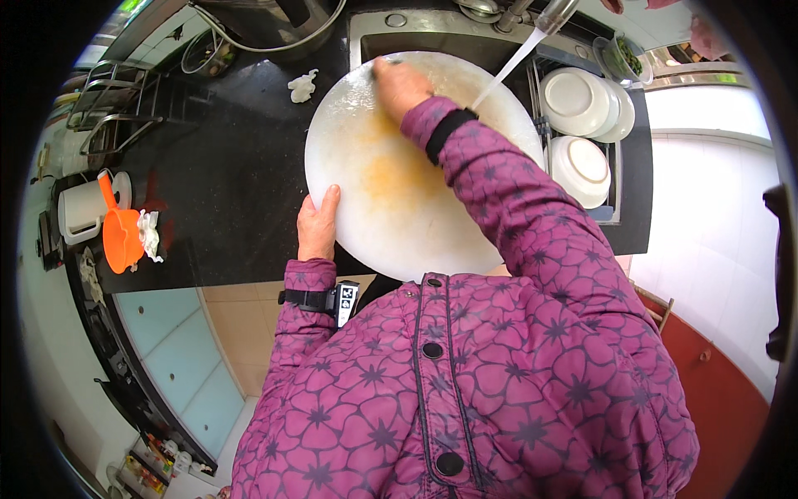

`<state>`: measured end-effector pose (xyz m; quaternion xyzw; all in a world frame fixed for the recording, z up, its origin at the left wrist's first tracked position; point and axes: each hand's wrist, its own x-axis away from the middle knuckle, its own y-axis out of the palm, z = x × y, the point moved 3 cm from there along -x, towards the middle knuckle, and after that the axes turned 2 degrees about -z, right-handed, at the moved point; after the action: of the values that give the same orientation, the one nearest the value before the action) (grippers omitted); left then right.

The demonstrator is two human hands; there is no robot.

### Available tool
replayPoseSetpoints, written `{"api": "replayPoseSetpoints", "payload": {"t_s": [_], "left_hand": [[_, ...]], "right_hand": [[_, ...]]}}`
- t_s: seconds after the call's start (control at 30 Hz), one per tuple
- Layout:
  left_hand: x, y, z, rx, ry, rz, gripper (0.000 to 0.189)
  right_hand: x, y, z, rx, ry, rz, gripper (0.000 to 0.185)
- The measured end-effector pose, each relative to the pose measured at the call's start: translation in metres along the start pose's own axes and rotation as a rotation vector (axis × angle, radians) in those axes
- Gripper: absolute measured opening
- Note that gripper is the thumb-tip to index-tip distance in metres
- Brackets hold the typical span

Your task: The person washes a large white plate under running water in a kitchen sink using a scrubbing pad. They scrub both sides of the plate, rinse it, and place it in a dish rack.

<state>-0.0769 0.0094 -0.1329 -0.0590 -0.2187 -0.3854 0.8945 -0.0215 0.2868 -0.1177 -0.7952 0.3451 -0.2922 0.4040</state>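
A large round white board point(430, 231), wet and stained yellow-brown around the middle, is tilted over the sink's edge in front of me. My left hand point(318, 226) grips its left rim, thumb on top and fingers hidden beneath. Near the far rim, my right hand point(402, 87) presses on the wet surface with curled fingers. Something small and dark shows at its fingertips, but I cannot tell what it is. Running water point(514, 59) pours from the faucet point(557, 15) and passes behind my right sleeve toward the board.
The steel sink point(368, 31) lies partly under the board. White bowls point(570, 103) stand upside down on the right. A large metal pot point(268, 25) is at the back left. On the black countertop point(237, 187) are crumpled tissue point(303, 86), an orange ladle point(121, 237) and a wire rack point(118, 106).
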Motion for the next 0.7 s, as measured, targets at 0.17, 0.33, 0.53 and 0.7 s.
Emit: {"api": "replayPoseSetpoints", "payload": {"t_s": [0.17,0.33,0.53,0.7], "left_hand": [[0.002,-0.001,-0.001,-0.05,0.027,0.051,0.039],[0.005,0.009,-0.001,0.059,0.025,0.138,0.038],[-0.001,0.025,0.007,0.083,0.027,0.194,0.036],[-0.011,0.029,0.015,0.136,0.018,0.184,0.037]], "right_hand": [[0.019,-0.036,0.102,0.063,0.248,0.146,0.032],[0.126,-0.053,0.147,0.24,0.226,0.063,0.024],[0.196,-0.015,0.02,0.102,-0.324,0.027,0.011],[0.177,-0.017,0.022,-0.026,-0.381,0.074,0.016]]}}
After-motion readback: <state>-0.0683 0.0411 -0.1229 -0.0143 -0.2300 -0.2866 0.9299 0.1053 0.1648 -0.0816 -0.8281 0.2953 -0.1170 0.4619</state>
